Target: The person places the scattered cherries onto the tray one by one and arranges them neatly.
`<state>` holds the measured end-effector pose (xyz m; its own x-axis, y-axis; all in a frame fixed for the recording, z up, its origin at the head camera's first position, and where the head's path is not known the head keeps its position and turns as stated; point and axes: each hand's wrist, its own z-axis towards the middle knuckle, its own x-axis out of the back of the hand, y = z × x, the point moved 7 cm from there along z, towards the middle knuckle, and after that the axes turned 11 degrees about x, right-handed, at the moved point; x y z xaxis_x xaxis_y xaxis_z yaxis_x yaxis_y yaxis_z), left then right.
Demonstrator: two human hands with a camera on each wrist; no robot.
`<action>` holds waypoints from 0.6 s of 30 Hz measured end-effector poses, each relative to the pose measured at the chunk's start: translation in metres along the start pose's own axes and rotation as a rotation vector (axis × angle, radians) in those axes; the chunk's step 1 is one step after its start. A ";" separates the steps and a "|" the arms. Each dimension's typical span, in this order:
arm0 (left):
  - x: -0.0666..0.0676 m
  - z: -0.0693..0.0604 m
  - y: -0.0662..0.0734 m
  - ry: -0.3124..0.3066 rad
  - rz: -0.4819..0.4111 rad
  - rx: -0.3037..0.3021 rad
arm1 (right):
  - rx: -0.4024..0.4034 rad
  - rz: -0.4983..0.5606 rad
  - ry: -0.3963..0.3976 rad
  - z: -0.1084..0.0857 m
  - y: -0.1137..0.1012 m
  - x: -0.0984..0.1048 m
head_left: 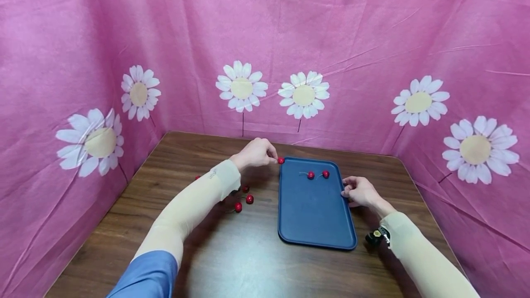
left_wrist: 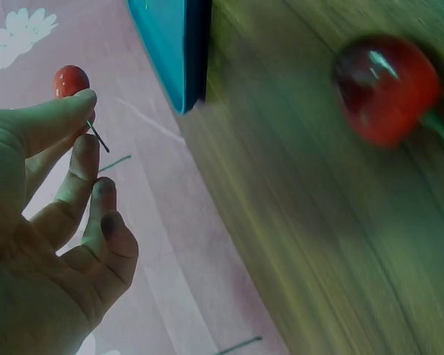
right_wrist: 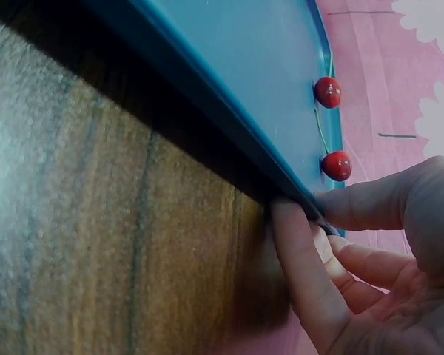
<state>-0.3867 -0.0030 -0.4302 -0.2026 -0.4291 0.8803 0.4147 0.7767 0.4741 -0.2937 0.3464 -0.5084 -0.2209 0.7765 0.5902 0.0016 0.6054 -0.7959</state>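
Between thumb and fingertips my left hand (head_left: 257, 152) pinches a red cherry (left_wrist: 71, 81) with a thin green stem, held at the far left corner of the blue tray (head_left: 314, 215). My right hand (head_left: 361, 191) grips the tray's right edge, thumb over the rim and fingers against the outer side, as the right wrist view shows. Inside the tray, near its far end, lie two cherries, a left one (head_left: 311, 175) and a right one (head_left: 325, 174). Left of the tray, several more cherries (head_left: 250, 199) lie on the table, partly hidden by my left forearm.
The brown wooden table (head_left: 248, 261) carries everything. A pink cloth (head_left: 273, 22) printed with white daisies hangs behind it and on both sides. At my right wrist sits a small black device (head_left: 374, 237) on a strap.
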 end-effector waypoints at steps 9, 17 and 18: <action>-0.025 0.016 0.022 -0.028 0.097 -0.011 | 0.011 0.002 0.006 0.000 0.002 -0.001; -0.048 0.026 0.024 -0.045 0.120 0.021 | 0.008 -0.018 0.001 0.000 -0.001 0.000; -0.051 0.027 0.023 -0.050 0.122 0.026 | 0.008 -0.016 0.001 0.000 -0.001 -0.001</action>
<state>-0.3906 0.0491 -0.4635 -0.1962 -0.3078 0.9310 0.4157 0.8338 0.3632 -0.2933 0.3457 -0.5082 -0.2198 0.7668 0.6030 -0.0094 0.6164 -0.7873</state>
